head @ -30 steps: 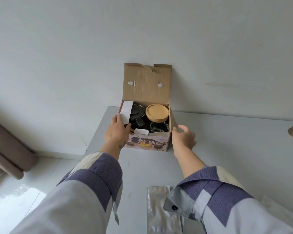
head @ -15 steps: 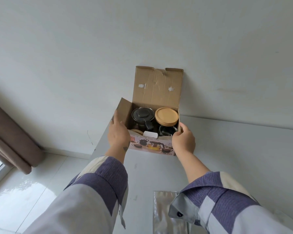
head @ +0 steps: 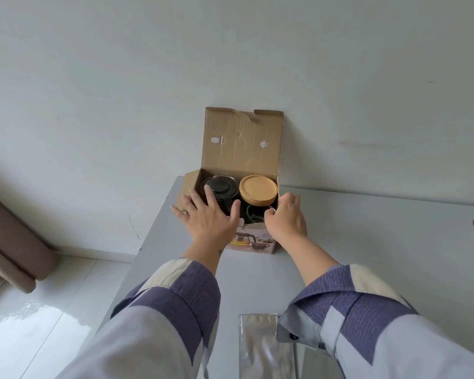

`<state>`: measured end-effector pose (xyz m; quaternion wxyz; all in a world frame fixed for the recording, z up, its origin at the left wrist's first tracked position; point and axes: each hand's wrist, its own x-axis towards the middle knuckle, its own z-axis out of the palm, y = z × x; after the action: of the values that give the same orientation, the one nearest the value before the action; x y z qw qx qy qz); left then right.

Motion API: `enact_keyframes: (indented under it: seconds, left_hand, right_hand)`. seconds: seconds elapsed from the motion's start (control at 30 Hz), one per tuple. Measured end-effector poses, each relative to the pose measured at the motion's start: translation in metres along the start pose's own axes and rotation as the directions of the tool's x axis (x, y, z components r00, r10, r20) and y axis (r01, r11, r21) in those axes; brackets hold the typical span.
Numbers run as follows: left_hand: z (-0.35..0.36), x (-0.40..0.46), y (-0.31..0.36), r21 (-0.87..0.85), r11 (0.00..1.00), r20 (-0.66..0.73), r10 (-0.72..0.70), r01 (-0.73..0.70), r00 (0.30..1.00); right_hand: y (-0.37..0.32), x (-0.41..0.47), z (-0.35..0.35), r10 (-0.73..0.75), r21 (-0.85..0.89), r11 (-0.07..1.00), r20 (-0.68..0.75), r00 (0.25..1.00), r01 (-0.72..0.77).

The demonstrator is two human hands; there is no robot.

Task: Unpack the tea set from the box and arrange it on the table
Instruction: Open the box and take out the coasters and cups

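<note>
Cardboard box [head: 253, 246] sits at the far left corner of the grey surface [head: 367, 242], against the white wall, lid flap [head: 241, 140] standing upright behind it, left side flap folded outward. Inside: black-lidded teapot [head: 220, 187] in the left half, jar with a round wooden lid [head: 258, 189] in the right half, a dark glass piece [head: 253, 213] in front of the jar (partly hidden, can't tell what it is).

Left hand [head: 210, 218] is spread flat, fingers straight and splayed, hovering over the box's front left part; index fingertip overlaps the teapot lid, contact unclear. It holds nothing.

Right hand [head: 285, 220] has fingers curled down at the box's front right edge, next to the dark glass piece. Whether it grips the box wall or something inside can't be told, the fingertips are hidden behind the hand.

Both sleeves are purple, cream and pale grey patchwork. A silver foil pouch [head: 259, 348] lies flat on the near surface between the forearms. Brown curtain [head: 8, 242] at left over glossy white floor tiles.
</note>
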<state>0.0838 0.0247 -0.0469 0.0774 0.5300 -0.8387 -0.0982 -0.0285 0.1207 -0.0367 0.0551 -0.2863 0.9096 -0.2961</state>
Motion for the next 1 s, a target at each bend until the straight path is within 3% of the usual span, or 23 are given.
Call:
enact_keyframes:
  seconds: [0.2, 0.3, 0.53, 0.73, 1.0]
  left_hand:
    - [0.007, 0.0, 0.0, 0.115, 0.99, 0.003, 0.079, -0.078, 0.997]
    - [0.012, -0.002, -0.003, 0.145, 0.984, -0.057, 0.108, -0.098, 0.993]
    - [0.017, -0.002, -0.004, 0.188, 0.977, -0.11, 0.121, -0.099, 0.987]
    - [0.017, -0.002, -0.003, 0.201, 0.975, -0.118, 0.118, -0.093, 0.986]
    - [0.013, -0.003, -0.001, 0.171, 0.982, -0.08, 0.098, -0.084, 0.992]
  right_hand:
    - [0.006, 0.041, -0.001, -0.261, -0.224, 0.937, 0.065, 0.963, 0.269]
    - [0.003, 0.055, -0.003, -0.254, -0.313, 0.899, 0.196, 0.947, 0.306]
    - [0.0, 0.069, 0.006, -0.302, -0.377, 0.847, 0.24, 0.923, 0.375]
    - [-0.007, 0.075, 0.009, -0.288, -0.322, 0.88, 0.222, 0.932, 0.349]
    - [-0.006, 0.067, -0.005, -0.315, -0.166, 0.931, 0.08, 0.946, 0.325]
